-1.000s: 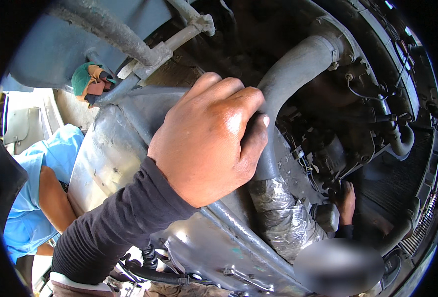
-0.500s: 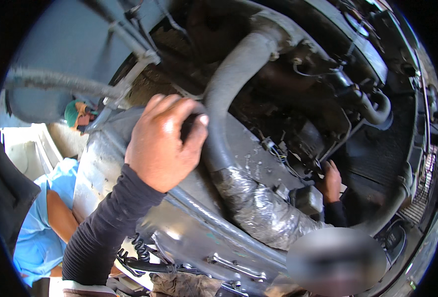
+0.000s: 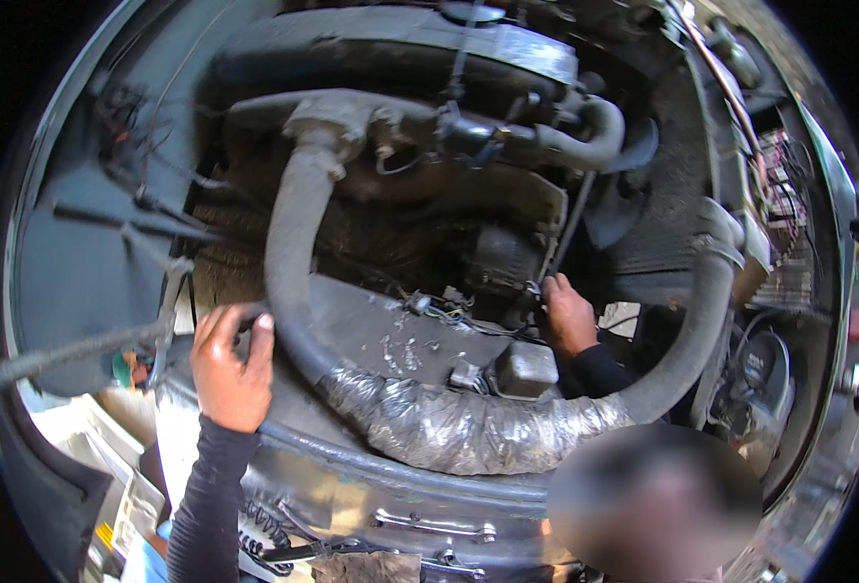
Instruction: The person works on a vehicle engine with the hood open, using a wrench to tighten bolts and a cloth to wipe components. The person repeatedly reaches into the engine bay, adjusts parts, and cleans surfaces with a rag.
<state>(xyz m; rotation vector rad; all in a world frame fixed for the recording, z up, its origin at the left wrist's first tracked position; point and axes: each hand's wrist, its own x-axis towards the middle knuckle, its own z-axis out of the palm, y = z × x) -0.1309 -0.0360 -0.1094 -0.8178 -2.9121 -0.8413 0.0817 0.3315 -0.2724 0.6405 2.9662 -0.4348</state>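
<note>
A wrench (image 3: pixel 434 526) is lying flat on the metal panel (image 3: pixel 390 491) nearest the viewer, along its lower edge. Above it, the left hand (image 3: pixel 230 369), in a dark sleeve, is curling its fingers loosely around the grey hose (image 3: pixel 288 262) where that hose is bending down; the hose is sitting just right of the palm, touching the fingertips. Further right the hose is running into a foil-wrapped section (image 3: pixel 458 428). The right hand (image 3: pixel 567 316) is reaching deeper among the wires (image 3: pixel 449 316); whether it is gripping anything cannot be told. The engine block (image 3: pixel 400 58) is sitting farthest back.
</note>
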